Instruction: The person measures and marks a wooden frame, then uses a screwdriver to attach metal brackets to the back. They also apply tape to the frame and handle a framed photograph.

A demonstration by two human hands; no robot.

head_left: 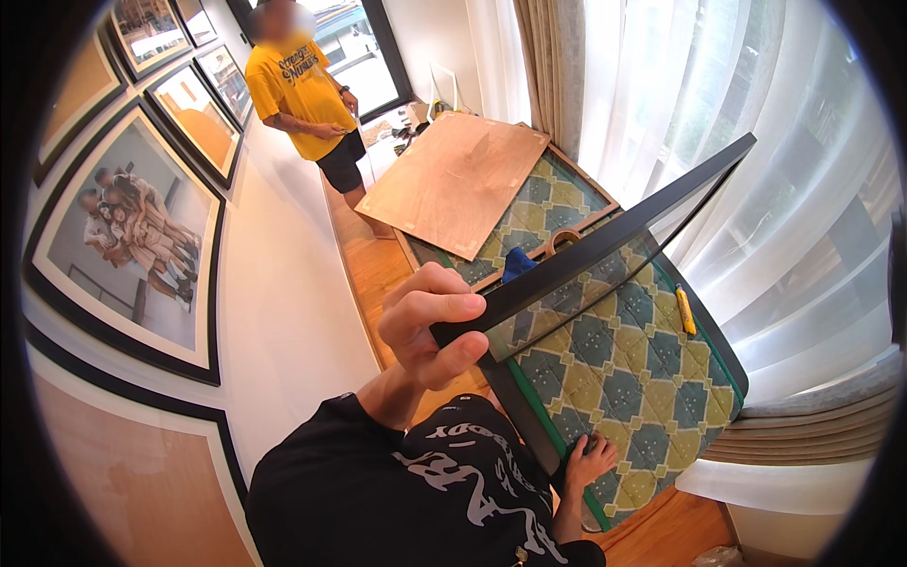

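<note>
In the middle, my left hand [430,326] grips one corner of a black picture frame [605,250], thumb on one side and fingers on the other. The frame is raised and tilted above the table, its long edge running toward the curtains. A clear pane in it shows the cloth behind. Lower down, my right hand [590,460] rests at the near edge of a green-and-yellow quilted mat [633,378]. Its fingers curl over something dark, too hidden to name. A yellow utility knife [685,310] lies on the mat by its right edge.
Farther off, a wooden board [463,180] lies partly across the quilted cloth. A brown tape roll [564,238] and blue cloth [518,265] are behind the raised frame. Framed pictures [123,246] hang left, curtains [680,94] hang right. A person in yellow [298,90] stands at the back.
</note>
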